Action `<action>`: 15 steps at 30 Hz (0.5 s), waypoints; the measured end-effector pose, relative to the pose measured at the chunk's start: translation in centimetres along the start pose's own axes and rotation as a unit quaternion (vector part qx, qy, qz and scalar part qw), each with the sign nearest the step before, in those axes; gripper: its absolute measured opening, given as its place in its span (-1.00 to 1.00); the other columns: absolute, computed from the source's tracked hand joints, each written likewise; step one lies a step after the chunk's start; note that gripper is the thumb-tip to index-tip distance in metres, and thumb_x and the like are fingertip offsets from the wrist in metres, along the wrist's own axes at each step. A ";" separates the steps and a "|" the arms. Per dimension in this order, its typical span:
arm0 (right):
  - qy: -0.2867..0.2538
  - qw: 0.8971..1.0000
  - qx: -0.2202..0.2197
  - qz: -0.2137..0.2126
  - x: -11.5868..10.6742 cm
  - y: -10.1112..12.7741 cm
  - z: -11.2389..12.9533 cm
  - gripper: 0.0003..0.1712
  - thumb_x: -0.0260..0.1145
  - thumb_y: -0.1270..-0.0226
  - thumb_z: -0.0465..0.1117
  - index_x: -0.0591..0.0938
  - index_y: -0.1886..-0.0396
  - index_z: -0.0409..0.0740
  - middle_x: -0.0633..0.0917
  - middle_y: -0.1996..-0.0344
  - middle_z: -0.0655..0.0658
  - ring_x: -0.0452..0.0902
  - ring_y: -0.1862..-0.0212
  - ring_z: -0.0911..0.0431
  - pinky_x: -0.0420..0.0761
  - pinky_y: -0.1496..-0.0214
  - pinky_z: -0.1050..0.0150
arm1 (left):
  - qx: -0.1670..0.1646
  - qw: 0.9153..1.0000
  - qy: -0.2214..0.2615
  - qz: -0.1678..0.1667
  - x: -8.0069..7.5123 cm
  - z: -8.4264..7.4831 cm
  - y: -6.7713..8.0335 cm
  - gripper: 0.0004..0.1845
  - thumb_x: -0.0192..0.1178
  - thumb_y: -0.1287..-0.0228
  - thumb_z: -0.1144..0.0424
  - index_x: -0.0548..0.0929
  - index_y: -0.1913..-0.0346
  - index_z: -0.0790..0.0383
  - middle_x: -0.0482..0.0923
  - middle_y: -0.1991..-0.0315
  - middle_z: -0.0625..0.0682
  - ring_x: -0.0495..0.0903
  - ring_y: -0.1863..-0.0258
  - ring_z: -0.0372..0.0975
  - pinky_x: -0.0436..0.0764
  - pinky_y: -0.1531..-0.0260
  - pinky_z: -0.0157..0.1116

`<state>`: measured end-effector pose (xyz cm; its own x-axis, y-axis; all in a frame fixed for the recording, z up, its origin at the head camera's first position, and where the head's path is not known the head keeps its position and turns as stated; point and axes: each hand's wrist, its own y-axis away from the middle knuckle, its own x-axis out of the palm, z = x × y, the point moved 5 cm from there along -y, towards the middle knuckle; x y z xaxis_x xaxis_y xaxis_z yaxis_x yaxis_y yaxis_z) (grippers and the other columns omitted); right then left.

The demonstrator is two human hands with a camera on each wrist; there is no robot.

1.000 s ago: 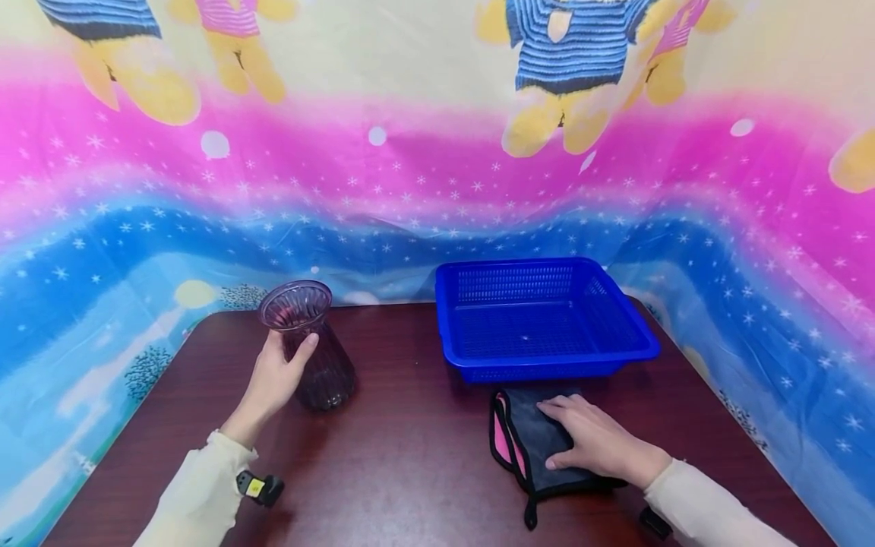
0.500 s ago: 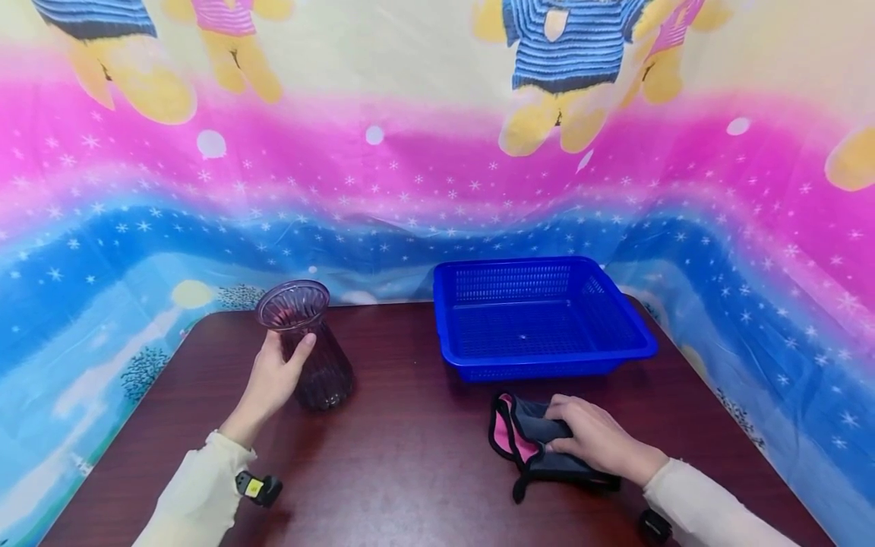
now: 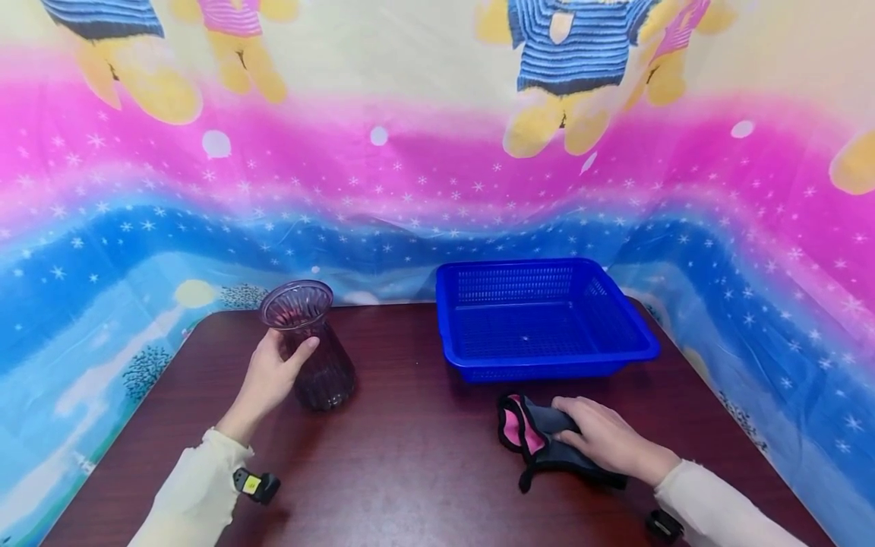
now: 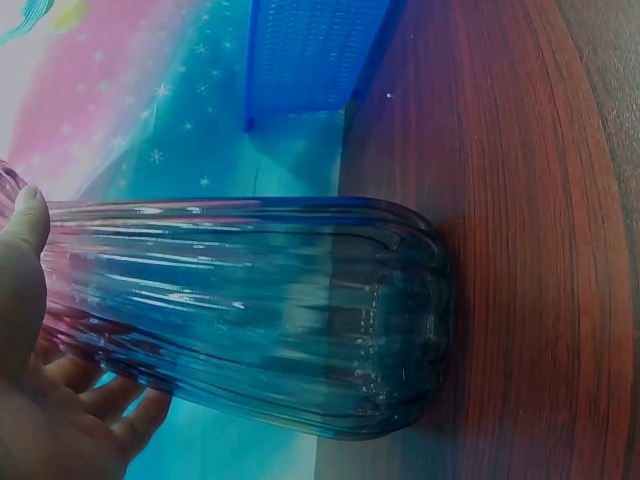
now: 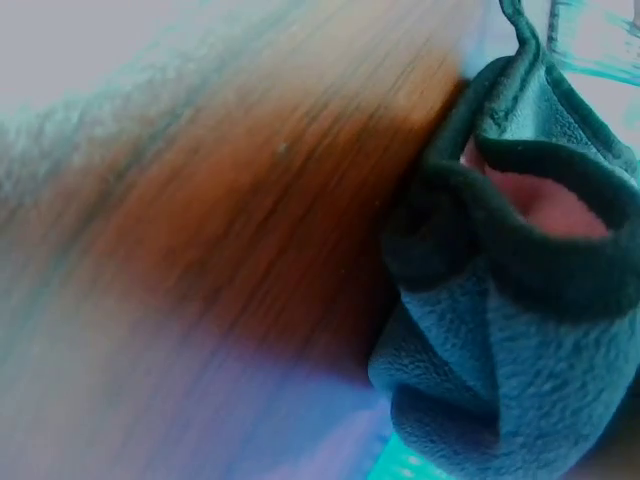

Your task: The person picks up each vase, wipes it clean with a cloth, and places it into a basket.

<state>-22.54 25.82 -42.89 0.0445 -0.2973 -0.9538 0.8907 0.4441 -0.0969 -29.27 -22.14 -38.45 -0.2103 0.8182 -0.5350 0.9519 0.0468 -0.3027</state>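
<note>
In the lower left of the head view the left hand (image 3: 273, 372) is raised with curled fingers and thumb up, while the right hand (image 3: 604, 441) lies low at lower right, fingers bent.

I am sitting at a small dark wooden table (image 3: 410, 456) in what is looking like a makeshift recording corner in a home rather than a workshop or shop. A child's bedsheet-like cloth (image 3: 437, 167) with cartoon bears, pink and blue bands and white stars is hanging round the table on three sides, hiding the room behind. A blue plastic basket (image 3: 547, 357) is sitting near the back edge.
</note>
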 end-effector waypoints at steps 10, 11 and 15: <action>-0.066 0.998 0.010 0.010 -0.3 0.0 -0.4 -0.84 0.41 -0.33 -0.04 0.55 0.27 0.22 0.50 0.48 0.25 0.33 0.43 0.38 0.32 0.37 0.38 | 0.014 0.999 -0.034 -0.011 -0.3 -0.2 -0.1 -0.40 0.22 -0.44 0.00 0.44 -0.30 0.41 0.57 -0.21 0.43 0.61 -0.20 0.22 0.56 -0.21 0.18; -0.068 0.998 0.012 0.010 -0.3 0.0 -0.4 -0.85 0.41 -0.33 -0.03 0.56 0.26 0.23 0.53 0.46 0.25 0.35 0.42 0.38 0.34 0.36 0.38 | 0.015 0.999 -0.036 -0.011 -0.3 -0.2 -0.1 -0.39 0.22 -0.44 0.00 0.44 -0.29 0.41 0.56 -0.21 0.44 0.61 -0.20 0.23 0.56 -0.21 0.18; -0.074 0.997 0.021 0.008 -0.4 0.0 -0.3 -0.85 0.43 -0.31 -0.07 0.63 0.18 0.23 0.64 0.36 0.26 0.46 0.34 0.38 0.45 0.30 0.37 | 0.010 0.999 -0.041 -0.009 -0.5 0.0 -0.1 -0.37 0.23 -0.42 -0.03 0.42 -0.30 0.41 0.55 -0.23 0.44 0.58 -0.23 0.24 0.54 -0.23 0.19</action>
<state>-22.69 26.14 -42.59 0.1227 -0.4130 -0.9024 0.9076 0.4145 -0.0662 -29.24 -22.49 -38.16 -0.2464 0.7671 -0.5923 0.9434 0.0499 -0.3278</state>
